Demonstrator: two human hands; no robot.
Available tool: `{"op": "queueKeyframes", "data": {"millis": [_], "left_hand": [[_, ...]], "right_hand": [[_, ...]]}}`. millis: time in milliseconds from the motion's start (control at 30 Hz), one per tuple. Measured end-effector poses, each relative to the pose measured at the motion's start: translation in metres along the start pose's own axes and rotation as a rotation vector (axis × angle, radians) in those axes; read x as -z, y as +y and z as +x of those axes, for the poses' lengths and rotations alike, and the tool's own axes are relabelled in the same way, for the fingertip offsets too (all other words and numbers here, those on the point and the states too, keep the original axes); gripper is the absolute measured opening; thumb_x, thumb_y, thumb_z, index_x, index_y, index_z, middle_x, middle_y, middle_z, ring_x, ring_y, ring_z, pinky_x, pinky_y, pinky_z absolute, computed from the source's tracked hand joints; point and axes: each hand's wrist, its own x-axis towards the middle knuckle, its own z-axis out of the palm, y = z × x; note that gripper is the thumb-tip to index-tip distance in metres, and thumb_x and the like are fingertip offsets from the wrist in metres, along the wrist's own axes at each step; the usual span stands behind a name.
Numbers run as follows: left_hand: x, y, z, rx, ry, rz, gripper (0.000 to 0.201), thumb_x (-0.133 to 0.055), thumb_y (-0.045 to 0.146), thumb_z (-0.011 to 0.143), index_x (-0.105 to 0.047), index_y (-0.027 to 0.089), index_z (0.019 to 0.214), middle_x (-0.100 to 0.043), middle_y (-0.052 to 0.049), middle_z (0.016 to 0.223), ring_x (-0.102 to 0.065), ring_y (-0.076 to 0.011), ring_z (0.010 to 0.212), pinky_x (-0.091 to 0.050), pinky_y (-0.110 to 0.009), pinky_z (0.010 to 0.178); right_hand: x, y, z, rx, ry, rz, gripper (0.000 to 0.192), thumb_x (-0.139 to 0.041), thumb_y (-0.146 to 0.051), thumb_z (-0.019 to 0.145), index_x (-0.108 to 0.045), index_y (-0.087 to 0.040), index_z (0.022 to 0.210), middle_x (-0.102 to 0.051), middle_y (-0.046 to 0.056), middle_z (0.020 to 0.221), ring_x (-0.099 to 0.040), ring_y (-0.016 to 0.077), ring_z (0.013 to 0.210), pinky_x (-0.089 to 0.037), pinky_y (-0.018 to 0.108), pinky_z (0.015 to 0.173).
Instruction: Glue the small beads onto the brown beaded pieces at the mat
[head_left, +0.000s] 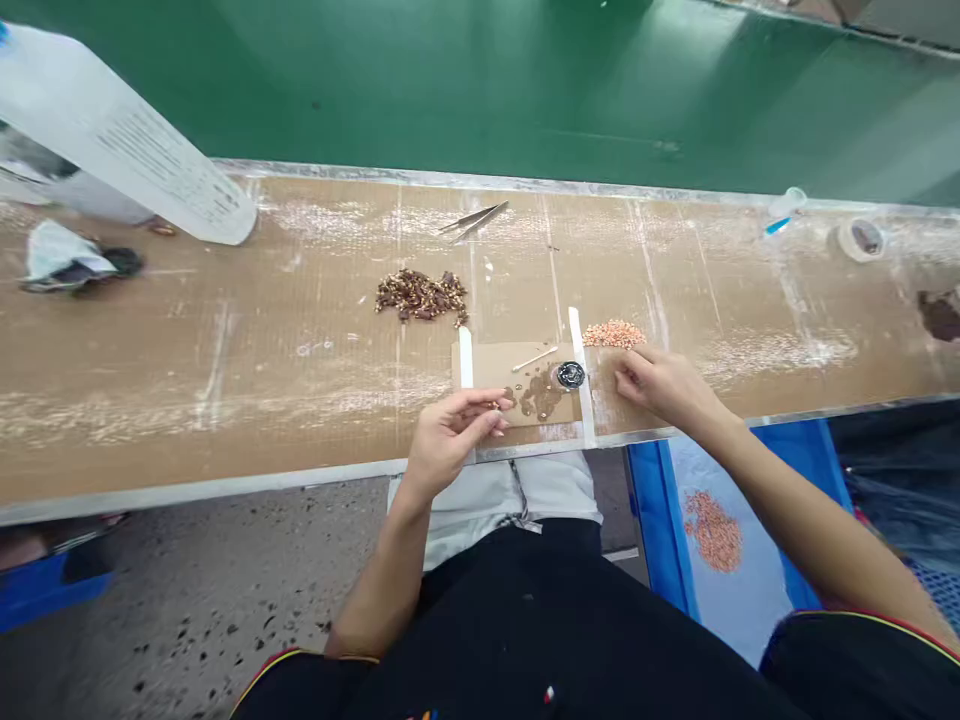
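From the head camera I take the small brown cardboard pad [517, 372], taped down by two white strips on the long tan workbench [225, 370], as my landmark. My left hand [450, 440] sits at the pad's near left corner with thumb and fingers pinched narrow; something tiny seems caught between the tips, but it is too small for me to name. My right hand [660, 385] rests just off the pad's right edge, fingers curled and lowered toward the bench surface; I cannot tell whether it holds anything.

On the pad lie a scatter of small brown parts [540, 393], a round black-and-silver disc [571, 375] just right of them, and a thin pale stick [535, 358] above them. Just beyond the pad's far right corner sits a heap of small pinkish-copper pieces [615, 334], close to my right fingers. Beyond the pad's far left corner lies a pile of dark brown pieces [421, 295], and farther back a pair of metal tweezers [474, 220]. Below the bench, right of the pad, a blue bin [660, 500] holds more copper pieces.

The risks, as I judge them: the pinched piece could slip and drop past the near bench edge onto the floor, and a careless sweep of my right wrist could scatter the copper heap into the brown parts.
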Motion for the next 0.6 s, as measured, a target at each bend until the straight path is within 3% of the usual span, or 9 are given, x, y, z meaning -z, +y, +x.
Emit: {"op": "queueKeyframes", "data": {"millis": [233,600], "left_hand": [[0.001,-0.003,-0.002,0.007,0.001,0.009,0.031,-0.09,0.038,0.08,-0.085,0.015,0.101,-0.086,-0.011,0.095,-0.079,-0.0173,0.069,-0.07,-0.028,0.066],[0.003,-0.006,-0.002,0.0,-0.012,-0.014,0.033,-0.089,0.039,0.081,-0.083,0.014,0.102,-0.085,-0.012,0.096,-0.079,-0.0172,0.07,-0.069,-0.028,0.066]], "right_hand": [[-0.001,0.005,-0.009,-0.075,-0.018,0.038,0.024,-0.046,-0.022,0.096,-0.064,-0.02,0.082,-0.064,0.009,0.077,-0.053,0.0191,0.067,-0.035,0.03,0.059],[0.005,0.005,-0.009,-0.091,-0.046,0.182,0.017,-0.047,-0.022,0.092,-0.046,-0.025,0.075,-0.058,0.005,0.072,-0.05,0.0187,0.064,-0.034,0.031,0.059]]}}
